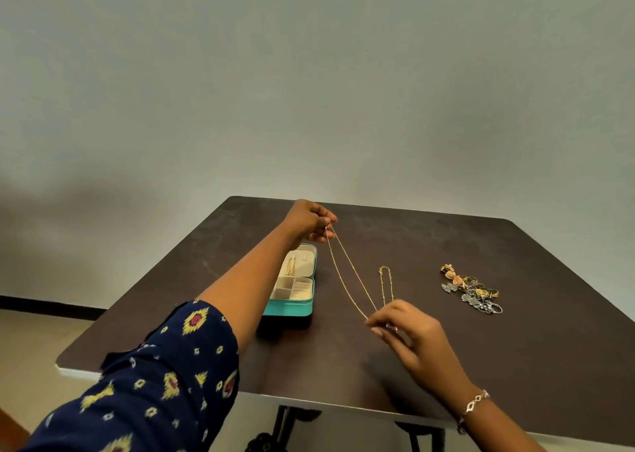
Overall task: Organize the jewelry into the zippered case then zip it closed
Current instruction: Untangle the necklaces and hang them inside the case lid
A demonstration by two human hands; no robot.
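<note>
A thin gold chain necklace (347, 273) is stretched taut in the air between my two hands. My left hand (311, 223) pinches its far end above the open teal zippered case (292, 309). My right hand (410, 336) pinches the near end, right of the case. The case has cream compartments, and a gold chain hangs in its lid. A second, shorter gold chain (386, 281) lies on the table between the case and a heap of earrings and rings (469, 288) at the right.
The dark brown table (515, 365) has its near edge low in view and black legs below. A plain grey wall stands behind it. A silver bracelet (476, 403) is on my right wrist.
</note>
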